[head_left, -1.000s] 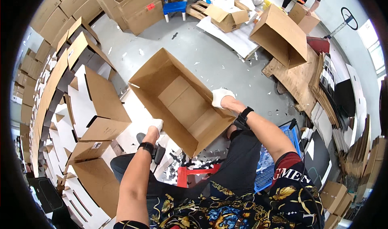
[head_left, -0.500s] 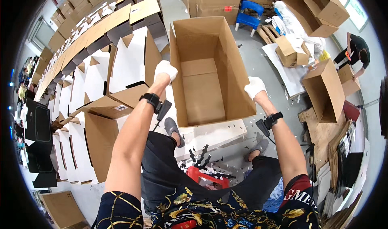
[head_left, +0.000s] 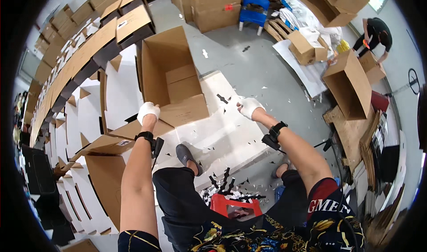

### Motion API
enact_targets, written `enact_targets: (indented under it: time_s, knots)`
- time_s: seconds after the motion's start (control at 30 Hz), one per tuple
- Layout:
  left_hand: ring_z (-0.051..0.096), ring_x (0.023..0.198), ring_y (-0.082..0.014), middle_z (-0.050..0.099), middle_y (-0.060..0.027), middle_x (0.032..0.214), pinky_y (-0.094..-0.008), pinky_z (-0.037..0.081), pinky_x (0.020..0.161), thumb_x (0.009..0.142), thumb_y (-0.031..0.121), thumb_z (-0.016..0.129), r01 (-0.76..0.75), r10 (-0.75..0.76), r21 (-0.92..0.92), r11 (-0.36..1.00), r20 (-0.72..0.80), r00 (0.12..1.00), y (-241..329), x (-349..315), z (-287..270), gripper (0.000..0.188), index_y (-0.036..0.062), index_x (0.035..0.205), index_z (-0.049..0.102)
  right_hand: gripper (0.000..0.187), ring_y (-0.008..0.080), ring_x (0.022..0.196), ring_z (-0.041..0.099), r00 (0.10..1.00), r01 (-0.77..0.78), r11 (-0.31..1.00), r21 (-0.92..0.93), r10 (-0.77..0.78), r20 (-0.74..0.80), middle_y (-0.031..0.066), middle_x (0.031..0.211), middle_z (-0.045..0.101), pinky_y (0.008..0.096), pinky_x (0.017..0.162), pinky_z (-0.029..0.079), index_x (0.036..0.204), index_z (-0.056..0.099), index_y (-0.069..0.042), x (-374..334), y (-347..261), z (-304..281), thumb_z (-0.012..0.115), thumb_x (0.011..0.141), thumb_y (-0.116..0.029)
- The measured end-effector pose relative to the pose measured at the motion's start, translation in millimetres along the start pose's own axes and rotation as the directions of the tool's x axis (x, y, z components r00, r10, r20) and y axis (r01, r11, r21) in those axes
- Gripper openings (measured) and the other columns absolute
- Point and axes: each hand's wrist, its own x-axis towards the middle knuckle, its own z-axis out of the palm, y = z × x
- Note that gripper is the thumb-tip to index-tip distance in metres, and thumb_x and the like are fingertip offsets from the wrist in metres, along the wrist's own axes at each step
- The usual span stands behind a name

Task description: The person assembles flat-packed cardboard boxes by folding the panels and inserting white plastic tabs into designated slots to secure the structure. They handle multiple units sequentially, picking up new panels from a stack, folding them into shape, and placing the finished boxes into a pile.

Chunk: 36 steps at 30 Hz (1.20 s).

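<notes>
A tall open-topped brown cardboard box [head_left: 186, 111] stands at the left end of the white board, beside white-faced cartons. My left hand [head_left: 148, 112], in a white glove, is closed at the box's near left corner, its fingers against the cardboard edge. My right hand [head_left: 250, 107], also gloved in white, hangs over the board, apart from the box. Its fingers are loosely bent and a little spread, with nothing visible in them. Dark straps with small devices sit on both my wrists.
Rows of white-faced cartons [head_left: 91, 112] line my left. A red stool [head_left: 235, 203] stands between my legs among dark scraps. Beyond the white board [head_left: 240, 132] are a blue chair [head_left: 254, 11] and, at right, an open carton [head_left: 349, 85] and a person bending over.
The box has moved left, up against the row of cartons. My right hand has let go of its right edge, and my left hand has moved left and nearer to me.
</notes>
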Motion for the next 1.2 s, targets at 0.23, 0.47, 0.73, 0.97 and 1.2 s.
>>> enact_targets:
  time_s: [0.23,0.47,0.73,0.97,1.2]
  knots:
    - [0.061,0.072,-0.0261,0.062,-0.0109,0.075,-0.0416,0.047,0.066,0.091,0.013,0.052,-0.359,0.359,-0.022,0.933,-0.013,0.933,-60,41,43,0.015,0.006,0.083,0.063,0.026,0.0431,0.086,0.068,0.902,-0.347,0.937,0.036,0.344,-0.261,0.0222,0.094,0.07,0.0474,0.075,0.055,0.097,0.074,-0.008,-270,179,-80,0.057,0.081,-0.02]
    - [0.058,0.045,-0.0198,0.061,-0.0057,0.069,-0.0313,0.039,0.036,0.093,0.004,0.052,-0.241,0.415,-0.366,0.899,0.536,0.735,40,-30,97,0.012,0.0089,0.084,0.059,0.021,0.0392,0.07,0.071,0.722,-0.69,0.721,-0.067,0.692,-0.002,0.0208,0.078,0.072,0.0462,0.062,0.057,0.081,0.074,-0.002,-655,264,55,0.065,0.077,-0.02]
    - [0.065,0.057,-0.0165,0.066,-0.0049,0.074,-0.0281,0.048,0.049,0.094,0.017,0.069,-0.526,0.538,-0.281,0.803,0.722,0.435,136,-239,129,0.015,0.0021,0.096,0.068,0.029,0.0325,0.063,0.072,-0.273,-0.403,-0.576,0.712,0.818,0.507,0.0213,0.078,0.073,0.0445,0.054,0.059,0.081,0.07,0.001,-881,274,185,0.053,0.096,-0.017]
    - [0.065,0.059,-0.0154,0.069,-0.0061,0.077,-0.0269,0.048,0.051,0.094,0.014,0.07,-0.604,0.533,-0.284,0.745,0.797,0.283,161,-317,147,0.019,-0.0032,0.102,0.07,0.029,0.0357,0.075,0.072,-0.251,0.583,-0.573,0.576,0.548,0.798,0.0196,0.095,0.072,0.0518,0.068,0.061,0.1,0.065,0.001,-1022,263,381,0.052,0.097,-0.025]
    - [0.066,0.057,-0.0185,0.07,-0.0085,0.075,-0.0306,0.049,0.048,0.093,0.011,0.068,-0.647,0.497,-0.148,0.748,0.77,0.399,136,-303,113,0.017,-0.0042,0.099,0.071,0.029,0.0335,0.06,0.063,-0.242,0.869,-0.203,0.452,0.622,0.745,0.0123,0.077,0.061,0.0535,0.054,0.056,0.095,0.059,-0.01,-944,245,349,0.08,0.086,-0.029]
